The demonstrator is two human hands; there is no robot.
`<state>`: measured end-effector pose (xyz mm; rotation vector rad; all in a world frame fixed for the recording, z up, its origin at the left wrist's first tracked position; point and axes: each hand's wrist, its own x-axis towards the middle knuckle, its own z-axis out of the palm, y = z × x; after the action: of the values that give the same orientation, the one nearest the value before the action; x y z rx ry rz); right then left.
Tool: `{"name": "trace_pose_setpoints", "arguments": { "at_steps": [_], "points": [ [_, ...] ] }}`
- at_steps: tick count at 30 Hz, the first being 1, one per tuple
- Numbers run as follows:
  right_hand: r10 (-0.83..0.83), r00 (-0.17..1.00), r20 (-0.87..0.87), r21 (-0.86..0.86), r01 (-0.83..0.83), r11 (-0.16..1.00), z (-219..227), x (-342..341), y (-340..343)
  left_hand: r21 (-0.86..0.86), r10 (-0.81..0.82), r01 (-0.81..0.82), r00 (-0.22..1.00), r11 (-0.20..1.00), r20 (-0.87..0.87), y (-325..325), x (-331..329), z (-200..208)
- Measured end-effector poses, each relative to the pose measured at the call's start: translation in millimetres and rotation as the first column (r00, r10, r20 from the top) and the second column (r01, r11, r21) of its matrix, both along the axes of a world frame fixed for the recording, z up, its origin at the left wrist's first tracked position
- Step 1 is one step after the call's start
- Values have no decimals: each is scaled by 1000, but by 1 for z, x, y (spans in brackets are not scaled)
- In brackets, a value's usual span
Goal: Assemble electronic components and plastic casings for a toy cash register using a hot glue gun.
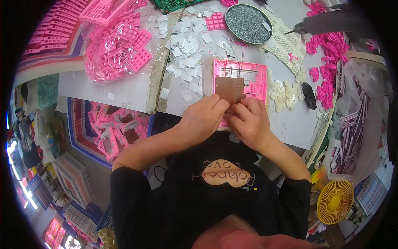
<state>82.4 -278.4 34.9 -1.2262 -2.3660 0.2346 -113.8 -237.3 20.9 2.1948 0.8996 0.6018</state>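
**Brown board (229, 88) worked at its lower edge by both hands**

The board is set over the open pink case (260, 71) on the bench (286, 128), with thin wires (242, 58) running past its upper edge. The fingers of the left hand (206, 114) and right hand (251, 122) are curled nearly together by the lower edge; what is pinched, if anything, cannot be told. The board is best kept flat under light, even pressure, with the wires left slack and unpinched. Nearby white squares (186, 50) and small grey parts (248, 23) should be kept out of the case.
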Motion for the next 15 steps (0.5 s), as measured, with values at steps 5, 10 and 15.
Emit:
{"name": "trace_pose_setpoints", "arguments": {
  "at_steps": [5, 10, 15],
  "points": [
    [33, 999, 43, -234, -22, 972, 18, 7, -3, -214, 157, -151, 988, 965, 11, 7, 0, 1],
    [5, 999, -54, -212, -16, 977, 14, 13, -3, 14, 592, -603, 786, 797, 177, 27, -33, 10],
    [-30, 999, -32, -121, 26, 992, 5, 3, -3, -304, 86, -76, 996, 950, 20, -28, -48, 0]
  ]
}}
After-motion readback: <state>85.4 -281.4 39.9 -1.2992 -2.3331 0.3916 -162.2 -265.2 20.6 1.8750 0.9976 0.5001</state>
